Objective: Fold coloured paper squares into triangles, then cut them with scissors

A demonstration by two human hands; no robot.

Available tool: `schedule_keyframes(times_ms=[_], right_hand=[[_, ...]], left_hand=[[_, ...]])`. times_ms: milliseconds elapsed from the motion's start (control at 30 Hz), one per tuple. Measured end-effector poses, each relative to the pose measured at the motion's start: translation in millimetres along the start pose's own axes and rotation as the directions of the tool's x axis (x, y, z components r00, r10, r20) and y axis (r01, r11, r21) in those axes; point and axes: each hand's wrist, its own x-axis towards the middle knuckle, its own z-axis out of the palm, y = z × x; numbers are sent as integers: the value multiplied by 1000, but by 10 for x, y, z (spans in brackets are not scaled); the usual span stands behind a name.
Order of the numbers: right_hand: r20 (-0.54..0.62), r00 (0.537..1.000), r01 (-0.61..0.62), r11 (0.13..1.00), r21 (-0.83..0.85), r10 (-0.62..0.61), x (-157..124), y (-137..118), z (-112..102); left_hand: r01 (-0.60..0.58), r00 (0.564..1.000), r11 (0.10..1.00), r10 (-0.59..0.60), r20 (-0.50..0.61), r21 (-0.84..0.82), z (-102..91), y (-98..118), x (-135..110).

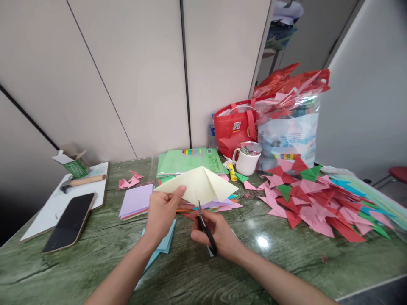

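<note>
My left hand [163, 214] pinches a folded pale yellow paper [199, 184] by its lower left edge and holds it up above the green table [95, 262]. My right hand [216, 233] grips black-handled scissors [203, 224]. The blades point up and meet the paper's lower edge near its middle. Light blue paper sheets [165, 243] lie flat on the table under both hands.
A pile of folded pink, red and green paper pieces [318, 203] fills the right side. A lilac paper stack [136, 201], a green book [187, 161], a white mug [248, 161], a glue stick [231, 171], bags [286, 123], a phone [71, 222] and a hammer [82, 182] sit around.
</note>
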Motion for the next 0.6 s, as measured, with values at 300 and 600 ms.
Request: schedule_keyframes(times_ms=[300, 600], right_hand=[[2, 1000, 0, 1000, -12, 0, -2, 11, -10], [0, 1000, -9, 999, -39, 9, -2, -21, 2]], left_hand=[[0, 1000, 1000, 0, 3, 14, 2, -2, -6], [8, 1000, 1000, -9, 15, 28, -5, 15, -19]])
